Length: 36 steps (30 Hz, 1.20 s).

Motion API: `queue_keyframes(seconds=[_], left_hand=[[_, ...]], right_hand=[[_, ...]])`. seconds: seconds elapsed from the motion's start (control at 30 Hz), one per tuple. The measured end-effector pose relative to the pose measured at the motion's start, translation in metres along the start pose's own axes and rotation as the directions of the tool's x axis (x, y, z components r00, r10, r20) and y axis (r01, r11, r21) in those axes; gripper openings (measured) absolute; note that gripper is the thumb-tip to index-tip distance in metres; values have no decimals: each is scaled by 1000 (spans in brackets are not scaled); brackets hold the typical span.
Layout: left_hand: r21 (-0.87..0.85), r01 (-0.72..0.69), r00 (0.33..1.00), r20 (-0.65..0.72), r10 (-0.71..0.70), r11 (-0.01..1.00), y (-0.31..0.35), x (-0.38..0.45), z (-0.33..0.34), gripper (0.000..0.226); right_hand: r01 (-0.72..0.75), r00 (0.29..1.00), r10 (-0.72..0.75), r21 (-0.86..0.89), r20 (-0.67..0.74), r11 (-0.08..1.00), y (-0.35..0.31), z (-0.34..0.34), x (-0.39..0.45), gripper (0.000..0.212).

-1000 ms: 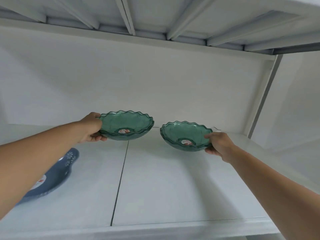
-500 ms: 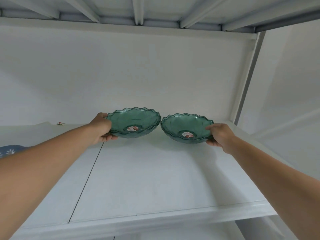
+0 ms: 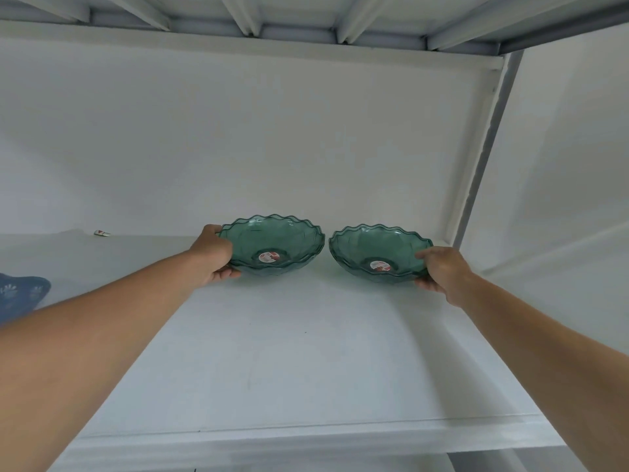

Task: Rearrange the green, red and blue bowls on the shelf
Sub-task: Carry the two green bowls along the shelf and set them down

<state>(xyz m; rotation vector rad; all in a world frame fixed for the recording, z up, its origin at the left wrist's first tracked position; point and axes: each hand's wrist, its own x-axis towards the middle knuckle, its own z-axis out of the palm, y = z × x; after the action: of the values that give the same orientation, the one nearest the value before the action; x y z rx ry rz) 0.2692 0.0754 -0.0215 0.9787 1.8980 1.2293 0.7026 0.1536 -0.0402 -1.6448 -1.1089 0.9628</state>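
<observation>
Two see-through green bowls with wavy rims stand side by side at the back of the white shelf (image 3: 272, 352). My left hand (image 3: 212, 255) grips the left rim of the left green bowl (image 3: 275, 240), thumb over the edge. My right hand (image 3: 442, 270) holds the right rim of the right green bowl (image 3: 374, 245). Each bowl has a round sticker in its base. The two rims almost touch. A blue bowl (image 3: 20, 294) with white flower marks shows at the far left edge, partly cut off. No red bowl is in view.
A white back wall and a white-and-grey upright post (image 3: 483, 165) close the shelf at the right. Another shelf's underside with ribs (image 3: 252, 22) hangs overhead. A small white and red scrap (image 3: 102, 233) lies at the back left.
Both bowls have moved further back and lower onto the shelf, and the left bowl has come right beside the other. The view has shifted right, pushing the blue bowl to the edge.
</observation>
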Motion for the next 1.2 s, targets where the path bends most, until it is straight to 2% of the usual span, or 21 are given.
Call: queue_keyframes(seconds=[0.43,0.6,0.7,0.8,0.9,0.97,1.03,1.13,1.2], left_hand=[[33,44,995,-86,-41,999,-1,0,26,46],[128,87,994,-80,-77,988,4,-4,27,55],[215,82,995,-74,-67,973,8,-5,20,66],[325,17,994,-106,19,946,9,0,5,73],[402,-31,976,-185,114,915,12,9,-15,73],[422,-49,965,-215,152,905,13,12,-28,69],[431,-89,958,-211,196,898,12,13,-43,64],[420,-171,951,-166,261,891,7,13,-69,61],[397,-218,946,-141,294,892,4,9,-85,61]], right_hand=[[37,997,-36,-25,67,999,9,2,32,26],[23,992,-23,1,125,1000,7,-3,26,30],[72,989,-60,-85,135,994,1,-6,16,28],[112,992,-98,-215,75,970,-10,-9,2,33],[160,980,-197,-450,-36,879,-20,-10,-15,51],[195,948,-300,-540,-111,818,-25,-9,-31,54],[257,898,-411,-566,-160,783,-32,-6,-50,52],[372,811,-566,-614,-150,696,-45,5,-79,44],[431,801,-586,-565,-119,704,-55,18,-97,39]])
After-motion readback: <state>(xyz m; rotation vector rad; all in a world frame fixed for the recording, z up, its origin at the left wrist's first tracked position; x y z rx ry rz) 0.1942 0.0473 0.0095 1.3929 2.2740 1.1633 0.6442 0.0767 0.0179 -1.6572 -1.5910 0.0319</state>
